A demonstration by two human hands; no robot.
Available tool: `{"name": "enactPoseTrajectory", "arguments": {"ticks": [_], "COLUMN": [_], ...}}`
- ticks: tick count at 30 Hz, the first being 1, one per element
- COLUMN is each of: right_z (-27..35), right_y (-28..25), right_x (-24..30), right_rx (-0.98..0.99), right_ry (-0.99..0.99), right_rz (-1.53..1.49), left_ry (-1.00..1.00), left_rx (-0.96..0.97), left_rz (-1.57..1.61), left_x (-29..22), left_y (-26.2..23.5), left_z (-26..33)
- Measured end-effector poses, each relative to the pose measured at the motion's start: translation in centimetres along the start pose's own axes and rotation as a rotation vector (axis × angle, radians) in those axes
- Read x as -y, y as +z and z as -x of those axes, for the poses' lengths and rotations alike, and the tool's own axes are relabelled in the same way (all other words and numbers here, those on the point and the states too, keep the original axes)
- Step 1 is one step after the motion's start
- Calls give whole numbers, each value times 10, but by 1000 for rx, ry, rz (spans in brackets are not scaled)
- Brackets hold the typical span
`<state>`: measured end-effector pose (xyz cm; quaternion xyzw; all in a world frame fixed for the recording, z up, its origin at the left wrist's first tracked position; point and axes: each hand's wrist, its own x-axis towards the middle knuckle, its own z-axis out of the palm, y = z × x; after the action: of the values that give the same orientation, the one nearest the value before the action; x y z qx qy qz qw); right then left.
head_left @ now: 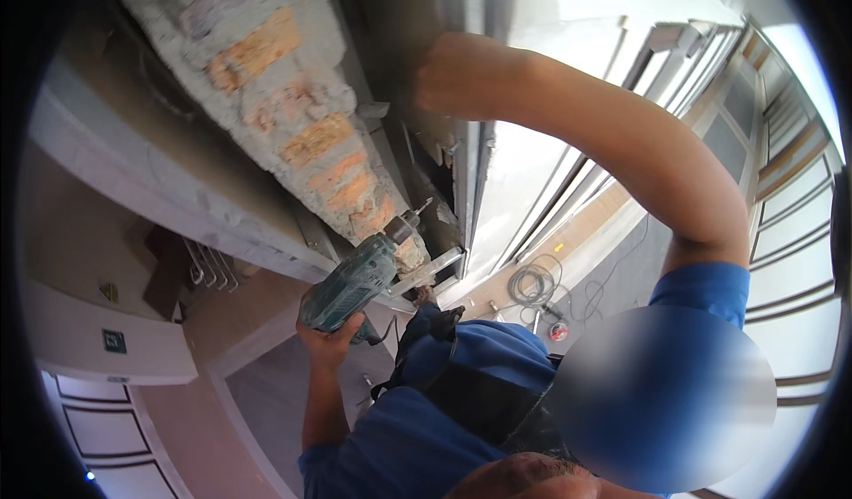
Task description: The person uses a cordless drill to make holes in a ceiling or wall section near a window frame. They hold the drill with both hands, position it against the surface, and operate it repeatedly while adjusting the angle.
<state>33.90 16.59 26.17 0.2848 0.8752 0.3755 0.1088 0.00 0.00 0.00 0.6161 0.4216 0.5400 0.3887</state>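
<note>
A green power drill point(353, 279) is in my left hand point(327, 339), its fingers wrapped round the rear handle. The chuck point(402, 227) and short bit point(426, 207) point up and away, just beside the exposed brick wall edge point(330, 140); I cannot tell whether the tip touches anything. A pale rod-like side piece point(426, 273) sticks out from the drill's front. My right arm is raised and bent. My right hand point(457, 78) is closed at the dark metal frame point(475, 157), higher than the drill. Its fingers are in shadow, hiding what they grip.
Coiled cable point(532, 284) and a small red round item point(557, 331) lie on the grey floor point(612, 259) below right. A white panel point(568, 20) stands right of the frame. Left are a curved pale ledge point(169, 166) and a small green sign point(114, 340).
</note>
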Motion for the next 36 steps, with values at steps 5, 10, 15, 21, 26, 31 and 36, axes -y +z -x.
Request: {"name": "enactPoseTrajectory", "arguments": {"ticks": [5, 10, 15, 21, 26, 31, 36], "right_z": [-32, -39, -47, -52, -32, -6, 7], "right_y": [-17, -21, -22, -13, -12, 14, 23], "right_x": [3, 3, 1, 8, 8, 24, 32], "right_rx": [162, 231, 329, 369, 306, 236, 162], "right_ry": [32, 56, 44, 172, 75, 63, 13], "right_rz": [-92, -244, -271, -386, -278, -166, -175], "left_ry": [-4, -23, -1, 98, 32, 11, 87], "left_rx": [21, 44, 16, -19, -75, -114, -96], "left_rz": [20, 52, 21, 9, 25, 94, 118], "left_x": [-6, -11, -1, 4, -3, -4, -11], "left_y": [-20, -9, -8, -12, -13, -2, 10], "left_z": [-16, -14, -12, -14, -10, -9, -13]}}
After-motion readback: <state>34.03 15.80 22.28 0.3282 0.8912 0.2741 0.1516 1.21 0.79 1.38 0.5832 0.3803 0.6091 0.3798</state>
